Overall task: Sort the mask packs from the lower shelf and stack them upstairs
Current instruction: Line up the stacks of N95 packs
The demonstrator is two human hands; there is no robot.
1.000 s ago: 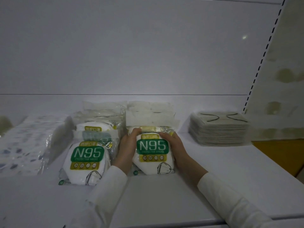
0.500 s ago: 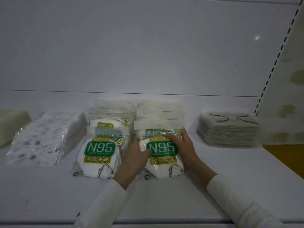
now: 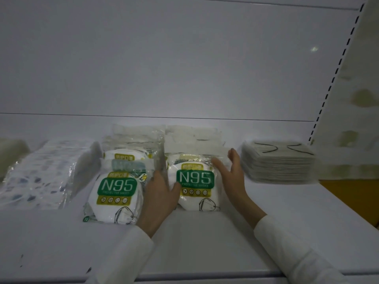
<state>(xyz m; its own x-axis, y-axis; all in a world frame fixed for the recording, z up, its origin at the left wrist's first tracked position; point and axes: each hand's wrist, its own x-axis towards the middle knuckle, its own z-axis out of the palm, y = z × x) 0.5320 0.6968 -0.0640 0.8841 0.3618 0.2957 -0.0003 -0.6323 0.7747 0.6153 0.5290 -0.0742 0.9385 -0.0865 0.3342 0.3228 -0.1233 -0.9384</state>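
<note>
My left hand (image 3: 162, 193), right hand (image 3: 231, 177) spread flat, flanking centre N95 pack (image 3: 194, 181); second N95 stack (image 3: 117, 189) sits left. Judging: stacking well along, remainder out of frame.

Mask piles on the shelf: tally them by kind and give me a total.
N95 piles: 2 (left N95 pile, right N95 pile)
Patterned pile: 1
Grey stack: 1
Total: 4
The pale thing at the far left edge is cut off and is not counted.
</note>
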